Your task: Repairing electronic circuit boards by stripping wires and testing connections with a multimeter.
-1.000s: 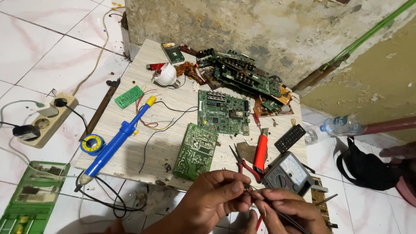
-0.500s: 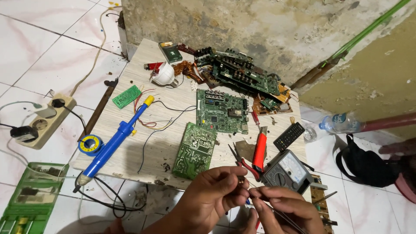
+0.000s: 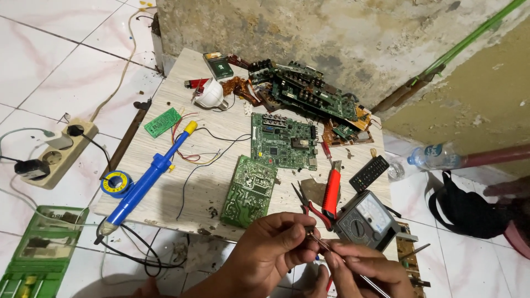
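Two hands meet at the near table edge. Far left, power strip; then blue desoldering pump; green circuit board. Left hand pinches a small component, too small to identify. Right hand grips a thin metal probe touching it. Grey multimeter just beyond.

One camera only — worn on your head, tilted steeply down and forward. Your left hand and right hand sit close at the bottom edge, nearly under the lens. Beyond them the wooden board fills mid-frame — farther off, the rough wall closes the top. No second view shares the scene.
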